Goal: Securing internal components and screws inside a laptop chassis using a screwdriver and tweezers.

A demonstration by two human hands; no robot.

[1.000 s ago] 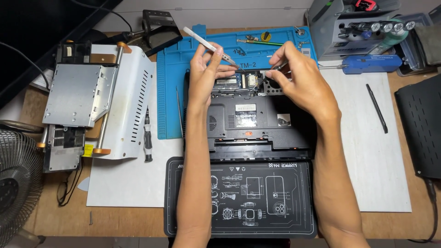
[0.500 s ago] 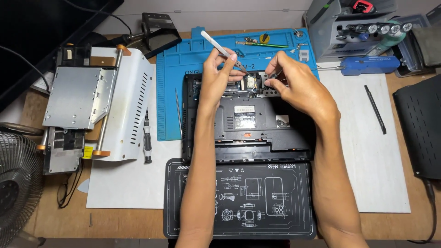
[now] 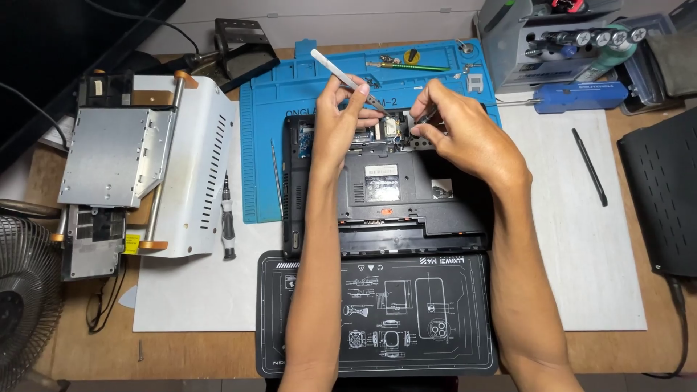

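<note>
black plastic laptop base, opened underside up on the desk, partly stripped.
left hand pinches slim silver metal tweezers over its exposed top bay; right hand pinches closed there, contents unclear; most covers remain fitted.

wooden desk under even light, pale wall along its far edge. white sheet over the middle, blue mat behind. wire fan at left, grey tool rack far right.
</note>
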